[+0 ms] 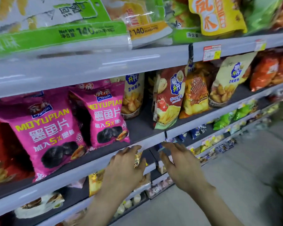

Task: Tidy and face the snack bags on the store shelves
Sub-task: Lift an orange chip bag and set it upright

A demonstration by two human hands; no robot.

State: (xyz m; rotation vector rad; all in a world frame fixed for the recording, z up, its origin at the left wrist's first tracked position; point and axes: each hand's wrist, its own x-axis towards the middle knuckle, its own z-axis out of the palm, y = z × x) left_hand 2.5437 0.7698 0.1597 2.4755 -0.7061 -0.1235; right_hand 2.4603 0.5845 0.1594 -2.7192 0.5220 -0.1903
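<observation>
Snack aisle, mid-tidy: our left hand and right hand hover with fingers spread, grasping nothing, just in front of the pale front rail of the middle shelf. Whether a fingertip touches it, we cannot tell. Above the rail stand the snack bags: a magenta bag beside its twin, both facing front, then bare dark shelf deck, then a red tomato-crisp bag leaning askew near the edge. We judge these air-puffed film packs light, soft, slippery and easily crushed, so best taken by the side seams or top seal, not squeezed at the belly. Packed shelves run above and below, and grey floor stretches down the aisle at right.
</observation>
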